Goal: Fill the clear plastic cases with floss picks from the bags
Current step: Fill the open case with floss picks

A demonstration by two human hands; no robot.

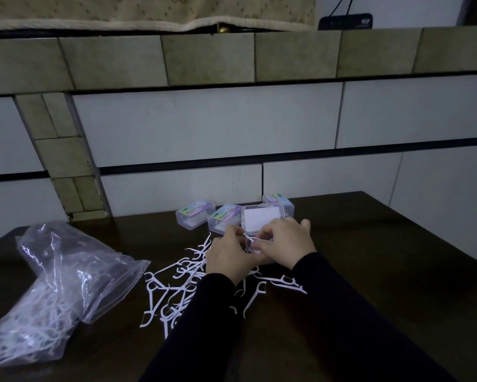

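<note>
Two hands, left hand (226, 257) and right hand (285, 244), pinching floss picks (250, 241), orientation unclear.

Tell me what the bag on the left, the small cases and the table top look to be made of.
Bag: thin clear plastic film, glossy; it crinkles, catches highlights and shows the picks inside.
Cases: hard clear plastic, smooth; straight walls, rounded corners, contents visible through them.
Table top: dark brown with a dull sheen, probably wood or a wood-look laminate; the dim light leaves that open.
</note>
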